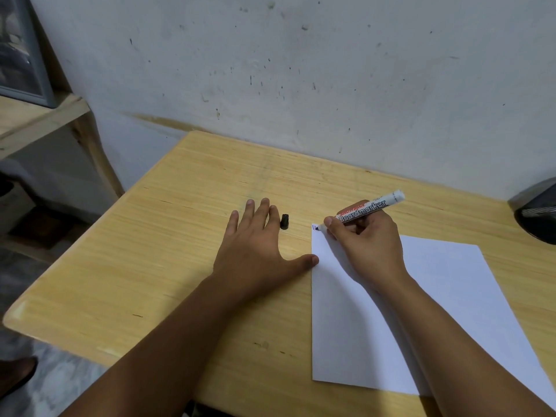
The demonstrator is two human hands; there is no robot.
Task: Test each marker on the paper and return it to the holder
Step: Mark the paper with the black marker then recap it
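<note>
My right hand point(365, 239) grips a white board marker point(370, 207), uncapped, its black tip touching the far left corner of a white sheet of paper point(451, 296). Short dark strokes show at that corner. My left hand point(258, 248) lies flat on the wooden table point(150, 251), fingers spread, with the thumb tip at the paper's left edge. A small black marker cap point(284, 221) lies on the table just right of my left fingers. A dark mesh holder point(538, 213) is partly visible at the right edge.
The table stands against a stained white wall point(301, 70). A wooden shelf frame point(45, 115) stands to the left, with floor below it. A foot point(15, 374) shows at the bottom left.
</note>
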